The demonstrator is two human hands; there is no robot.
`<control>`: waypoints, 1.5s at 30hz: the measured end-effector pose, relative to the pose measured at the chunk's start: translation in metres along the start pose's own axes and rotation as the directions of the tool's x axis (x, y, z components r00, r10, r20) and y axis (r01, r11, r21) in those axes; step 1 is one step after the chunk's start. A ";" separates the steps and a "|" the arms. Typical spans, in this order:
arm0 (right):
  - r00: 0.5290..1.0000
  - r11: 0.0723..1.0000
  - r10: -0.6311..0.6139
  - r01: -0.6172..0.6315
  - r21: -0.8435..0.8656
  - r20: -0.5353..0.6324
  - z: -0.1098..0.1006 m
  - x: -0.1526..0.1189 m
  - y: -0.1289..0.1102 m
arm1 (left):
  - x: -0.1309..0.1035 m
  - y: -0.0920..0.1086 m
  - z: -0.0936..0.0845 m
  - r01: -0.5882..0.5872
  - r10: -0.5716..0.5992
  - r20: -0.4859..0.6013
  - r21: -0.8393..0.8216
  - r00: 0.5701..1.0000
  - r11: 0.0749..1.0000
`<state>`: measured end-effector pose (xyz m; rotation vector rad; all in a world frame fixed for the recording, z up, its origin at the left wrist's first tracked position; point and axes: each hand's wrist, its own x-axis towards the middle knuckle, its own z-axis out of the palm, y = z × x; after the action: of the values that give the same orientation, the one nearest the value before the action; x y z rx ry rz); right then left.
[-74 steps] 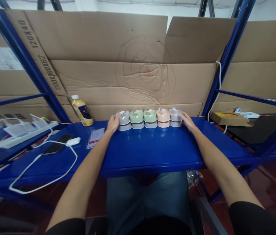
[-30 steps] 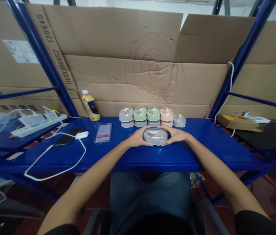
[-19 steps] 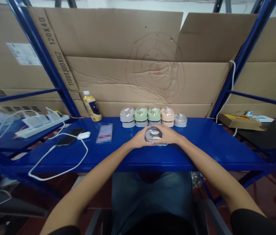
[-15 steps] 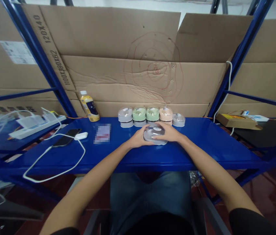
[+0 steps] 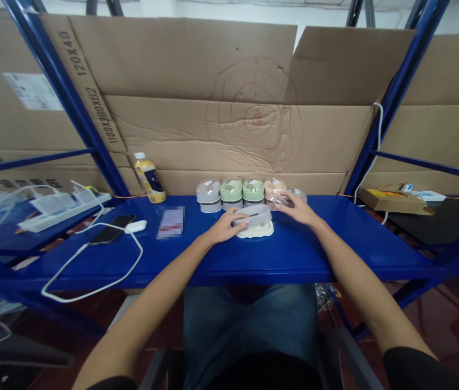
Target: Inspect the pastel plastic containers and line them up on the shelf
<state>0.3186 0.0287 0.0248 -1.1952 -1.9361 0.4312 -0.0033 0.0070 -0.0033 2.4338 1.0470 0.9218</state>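
My left hand [image 5: 228, 226] grips a grey oval box part [image 5: 252, 215] by its left side, tilted above a white scalloped base [image 5: 256, 230] on the blue table. To the right, my right hand [image 5: 299, 210] is closed on a clear lid [image 5: 284, 200], in front of the peach box and a small clear-topped box [image 5: 299, 194]. Along the back stand a grey box [image 5: 208, 190], two green boxes [image 5: 231, 189] [image 5: 253, 189] and a peach box [image 5: 273, 188], stacked on grey lower parts.
A yellow bottle [image 5: 150, 179] stands at the back left, with a blurred packet [image 5: 171, 222] before it. Further left are a phone [image 5: 112, 229], a white cable and a power strip [image 5: 60, 212]. Blue shelf posts and cardboard enclose the table [image 5: 355, 244].
The clear lid has come off the grey box part and moved right with my right hand. My left hand now holds the grey part alone, and the white base shows beneath.
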 end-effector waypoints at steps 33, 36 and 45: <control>0.879 0.928 -0.320 0.366 -0.068 0.354 0.048 -0.002 -0.033 | 0.007 0.013 0.028 0.052 -0.054 -0.004 -0.215 0.999 0.975; 0.894 0.933 -0.283 0.341 -0.117 0.348 0.046 -0.007 -0.034 | 0.005 0.009 0.028 0.054 -0.050 0.025 -0.194 0.998 0.979; 0.963 0.884 -0.055 0.170 -0.436 0.265 -0.037 -0.064 0.010 | 0.000 -0.002 0.026 0.053 -0.052 0.055 -0.020 0.997 0.998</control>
<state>0.3678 -0.0255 0.0127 -1.3567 -2.3996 0.0565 0.0138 0.0073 -0.0233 2.3880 1.0712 0.8413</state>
